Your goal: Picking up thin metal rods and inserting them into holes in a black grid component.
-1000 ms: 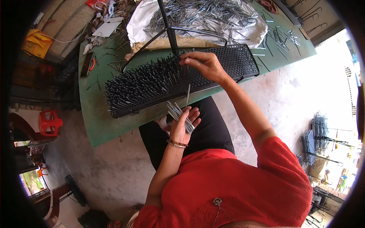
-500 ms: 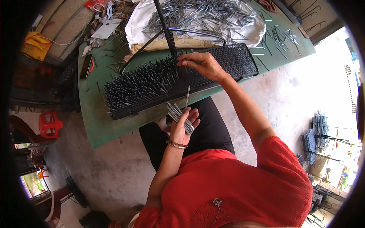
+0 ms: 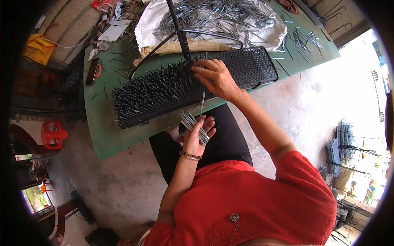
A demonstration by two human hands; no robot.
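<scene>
The black rack (image 3: 250, 67) lies long from left to right; the right hand (image 3: 219, 80), nearer, is over its middle, can't tell if pinching; the left hand (image 3: 197, 134) grips metal rods (image 3: 188, 119) in front

Appears to be a small workshop, with strong daylight coming in from the right.
Contains a green worktable (image 3: 106, 133) with thin metal rods (image 3: 219, 18) heaped on a white sheet (image 3: 146, 30) at the far side, and nearer, a long black perforated tray (image 3: 251, 64), densely filled with standing rods (image 3: 150, 92) toward the left. Has a bare concrete floor (image 3: 115, 180), a red plastic stool (image 3: 52, 136) well to the left, and dark wire frames (image 3: 347, 141) stacked at the right, as if kept in batches like stock or finished pieces.
</scene>
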